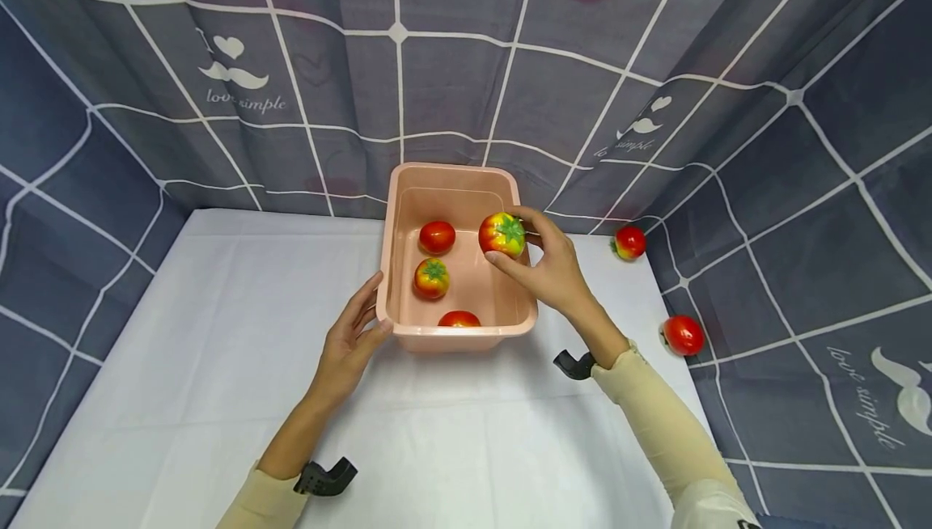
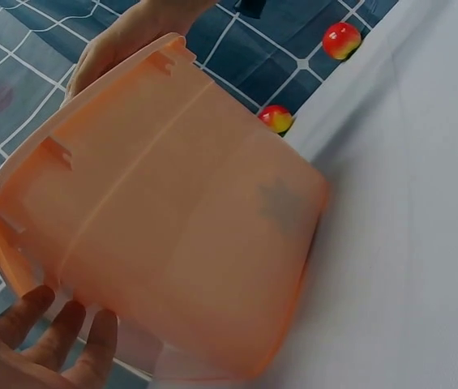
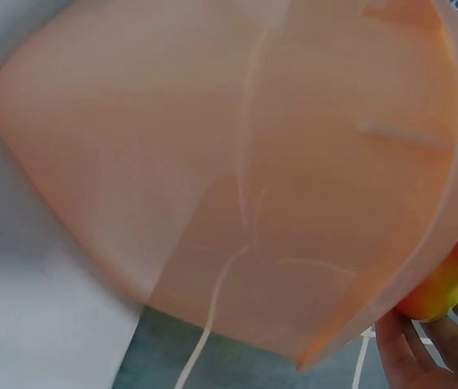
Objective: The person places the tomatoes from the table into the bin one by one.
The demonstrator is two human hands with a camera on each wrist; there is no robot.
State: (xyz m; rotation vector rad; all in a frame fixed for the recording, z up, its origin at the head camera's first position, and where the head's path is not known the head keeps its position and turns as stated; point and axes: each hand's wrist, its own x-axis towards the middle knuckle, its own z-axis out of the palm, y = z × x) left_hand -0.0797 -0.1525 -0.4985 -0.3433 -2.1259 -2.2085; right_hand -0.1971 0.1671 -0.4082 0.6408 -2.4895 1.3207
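Note:
My right hand (image 1: 546,262) grips a red-and-yellow tomato (image 1: 502,235) with a green calyx, thumb and fingers round its sides, over the right part of a pink plastic bin (image 1: 457,332). In the right wrist view this tomato (image 3: 443,279) shows just past the bin's rim. My left hand (image 1: 348,344) holds the bin's near left corner, its thumb at the rim and its fingers (image 2: 62,332) against the side wall. Inside the bin lie a red tomato (image 1: 437,237), a red-and-yellow tomato (image 1: 431,278) and another red tomato (image 1: 459,319), partly hidden by the near wall.
Two more tomatoes lie along the table's right edge, a red-yellow tomato (image 1: 629,243) farther back and a red tomato (image 1: 683,336) nearer. A white cloth (image 1: 240,351) covers the table. Grey checked curtains (image 1: 451,92) rise behind it and at both sides.

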